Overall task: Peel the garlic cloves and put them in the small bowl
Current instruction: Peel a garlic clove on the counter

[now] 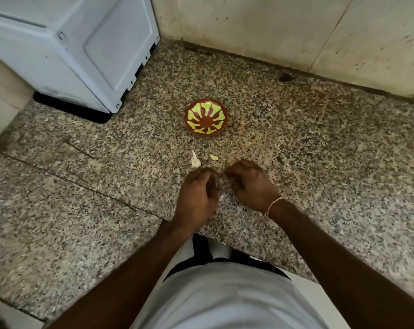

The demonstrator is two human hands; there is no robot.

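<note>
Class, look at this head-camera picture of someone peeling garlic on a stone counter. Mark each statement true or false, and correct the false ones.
1. The small bowl already holds peeled cloves. False: it looks empty; only its red and yellow pattern shows.
2. Two pieces of garlic, a larger one and a smaller one, lie on the counter between the bowl and the hands. True.
3. The left hand and right hand are close together, fingers curled. True.
4. The bracelet is on the left wrist. False: it is on the right wrist.
5. The white appliance stands right of the bowl. False: it stands to the left.
</note>
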